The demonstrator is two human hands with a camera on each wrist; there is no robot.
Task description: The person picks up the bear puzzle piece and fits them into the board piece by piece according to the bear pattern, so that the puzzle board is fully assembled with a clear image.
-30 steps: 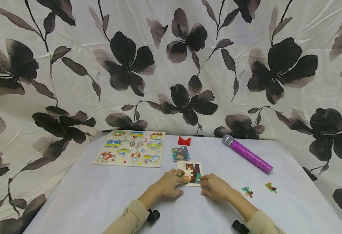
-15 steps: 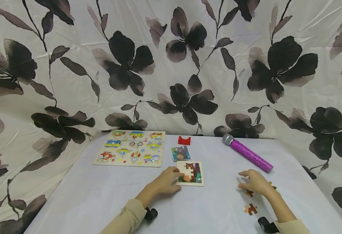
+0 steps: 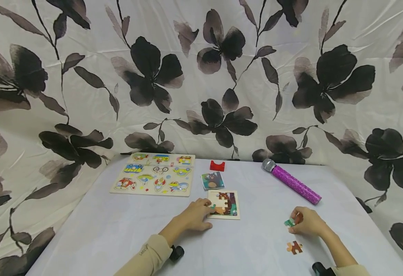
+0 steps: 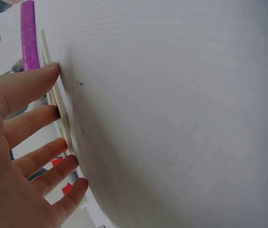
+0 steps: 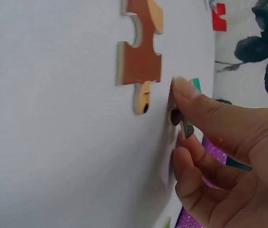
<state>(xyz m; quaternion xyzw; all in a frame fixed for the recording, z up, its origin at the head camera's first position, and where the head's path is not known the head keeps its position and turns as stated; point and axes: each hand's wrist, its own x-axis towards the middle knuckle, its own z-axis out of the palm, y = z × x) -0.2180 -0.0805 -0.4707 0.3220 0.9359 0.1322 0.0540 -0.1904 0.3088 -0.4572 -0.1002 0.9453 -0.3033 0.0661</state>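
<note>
In the head view, a small square wooden jigsaw puzzle with a brown bear picture lies mid-table, partly filled. My left hand rests at its left edge, fingers fairly straight; the left wrist view shows thumb and fingertips against the wooden rim. To the right, my right hand pinches a green-and-brown puzzle piece between thumb and fingers, low over the cloth. That puzzle piece is mostly hidden by the thumb in the right wrist view. A brown-and-orange piece lies nearer me.
Behind the puzzle lie a bear picture card and a red notched piece. A vehicle puzzle board sits at back left. A purple glitter microphone lies at back right. Patterned fabric hangs behind the white-covered table.
My right hand has left the puzzle, moved right to the loose pieces, and now pinches one. The brown-and-orange piece, hidden at first, has come into view. My left hand stays by the puzzle.
</note>
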